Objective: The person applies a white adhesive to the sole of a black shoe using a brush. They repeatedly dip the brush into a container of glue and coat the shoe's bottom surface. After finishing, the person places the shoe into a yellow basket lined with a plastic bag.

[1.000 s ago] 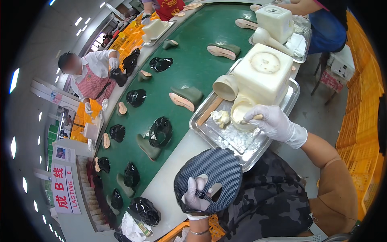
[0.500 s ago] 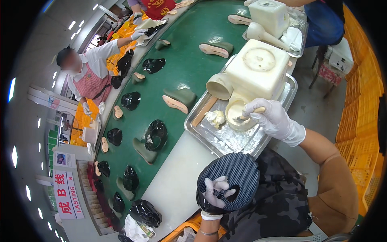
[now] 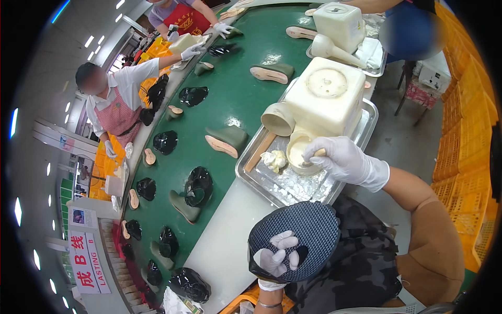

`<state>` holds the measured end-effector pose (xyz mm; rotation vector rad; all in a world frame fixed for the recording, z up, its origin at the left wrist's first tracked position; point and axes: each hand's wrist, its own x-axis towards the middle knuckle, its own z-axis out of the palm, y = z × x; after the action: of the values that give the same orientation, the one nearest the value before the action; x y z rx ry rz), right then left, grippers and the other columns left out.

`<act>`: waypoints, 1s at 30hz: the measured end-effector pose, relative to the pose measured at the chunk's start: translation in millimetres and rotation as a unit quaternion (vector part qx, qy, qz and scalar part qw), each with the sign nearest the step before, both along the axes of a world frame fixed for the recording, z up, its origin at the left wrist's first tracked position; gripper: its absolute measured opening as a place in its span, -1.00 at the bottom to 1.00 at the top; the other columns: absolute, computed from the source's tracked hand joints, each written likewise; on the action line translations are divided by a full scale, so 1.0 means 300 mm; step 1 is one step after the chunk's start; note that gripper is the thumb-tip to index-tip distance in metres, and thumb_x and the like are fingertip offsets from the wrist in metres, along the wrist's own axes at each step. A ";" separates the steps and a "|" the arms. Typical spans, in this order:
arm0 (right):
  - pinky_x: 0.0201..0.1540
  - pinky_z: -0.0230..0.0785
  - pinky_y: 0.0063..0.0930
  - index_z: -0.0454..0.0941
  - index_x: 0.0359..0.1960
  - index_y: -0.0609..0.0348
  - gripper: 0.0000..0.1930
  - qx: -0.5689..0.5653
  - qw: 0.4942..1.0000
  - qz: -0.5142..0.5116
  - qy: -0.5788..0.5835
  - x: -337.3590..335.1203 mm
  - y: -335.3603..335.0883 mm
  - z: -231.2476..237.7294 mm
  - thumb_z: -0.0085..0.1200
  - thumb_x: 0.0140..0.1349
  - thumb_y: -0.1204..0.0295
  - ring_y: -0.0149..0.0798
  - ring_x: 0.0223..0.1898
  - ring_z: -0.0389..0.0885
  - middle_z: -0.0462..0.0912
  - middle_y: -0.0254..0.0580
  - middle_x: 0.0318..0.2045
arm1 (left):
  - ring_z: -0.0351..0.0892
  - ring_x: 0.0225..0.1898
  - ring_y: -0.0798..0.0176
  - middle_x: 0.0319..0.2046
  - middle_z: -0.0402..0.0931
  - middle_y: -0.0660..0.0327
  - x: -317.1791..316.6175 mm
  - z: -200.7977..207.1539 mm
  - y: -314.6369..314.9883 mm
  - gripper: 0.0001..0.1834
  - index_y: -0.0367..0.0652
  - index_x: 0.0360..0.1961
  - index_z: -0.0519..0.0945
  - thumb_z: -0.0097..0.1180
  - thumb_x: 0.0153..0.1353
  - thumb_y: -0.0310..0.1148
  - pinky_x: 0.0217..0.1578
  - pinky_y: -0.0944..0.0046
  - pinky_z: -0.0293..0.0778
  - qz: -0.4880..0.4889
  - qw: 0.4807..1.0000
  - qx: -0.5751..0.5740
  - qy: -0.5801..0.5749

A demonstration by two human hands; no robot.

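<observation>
My gloved left hand (image 3: 277,255) grips a shoe upper (image 3: 316,227) from inside its opening, with the fingers curled through. The upper has a dark woven-patterned lining and a glossy black edge. My gloved right hand (image 3: 349,163) pinches the wooden handle of a brush (image 3: 319,152); its tip is hidden behind the fingers. That brush is over the round cream cup (image 3: 292,148), which holds pale glue and joins a large white glue container (image 3: 342,104). Both stand in a metal tray (image 3: 261,191) smeared with white residue. A crumpled glue lump (image 3: 274,160) lies beside the cup.
A green conveyor belt (image 3: 240,83) carries green shoe lasts (image 3: 230,140) and glossy black uppers (image 3: 200,186). Two co-workers stand across it, one in a pink checked apron (image 3: 117,118). A second glue container (image 3: 337,26) is farther up. Orange crates (image 3: 455,172) line the right side.
My right hand has shifted slightly left and down with the brush at the cup. Across the belt, a co-worker's black piece has come onto the belt, that hand now beside it. Belt items have shifted slightly.
</observation>
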<state>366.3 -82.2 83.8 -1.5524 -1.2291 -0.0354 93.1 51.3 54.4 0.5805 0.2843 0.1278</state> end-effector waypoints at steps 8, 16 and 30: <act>-0.36 0.38 -0.49 0.41 -0.28 0.18 -0.85 0.108 0.992 0.038 0.062 -0.009 0.019 0.038 -0.03 0.26 0.35 -0.24 -0.47 0.56 0.55 -0.22 -0.49 | 0.14 -0.76 0.53 -0.40 0.31 0.27 0.087 0.040 0.028 -0.76 -0.33 -0.11 0.38 -0.12 0.23 -0.45 -0.81 0.58 0.10 0.049 0.988 0.022 0.144; -0.42 0.40 -0.57 0.42 -0.24 0.21 -0.88 0.160 0.971 0.130 0.118 -0.060 0.078 0.085 -0.05 0.26 0.43 -0.34 -0.50 0.60 0.58 -0.24 -0.52 | 0.22 -0.74 0.39 -0.31 0.48 0.16 0.110 0.080 0.019 -0.61 -0.44 -0.02 0.31 -0.11 0.18 -0.39 -0.76 0.47 0.13 -0.021 0.984 0.048 0.171; -0.55 0.34 -0.50 0.41 -0.38 0.03 -0.81 0.215 0.962 0.163 -0.040 -0.152 0.201 0.088 0.16 0.06 0.32 -0.24 -0.57 0.53 0.47 -0.37 -0.62 | 0.19 -0.83 0.40 -0.50 0.47 0.13 0.107 0.084 -0.025 -0.56 -0.48 -0.13 0.39 -0.32 0.37 -0.22 -0.84 0.51 0.06 -0.038 0.986 0.087 0.135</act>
<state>320.6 -21.8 110.1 -0.9721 -1.4194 -0.1434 125.3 43.7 79.7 0.7826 0.5171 -0.0013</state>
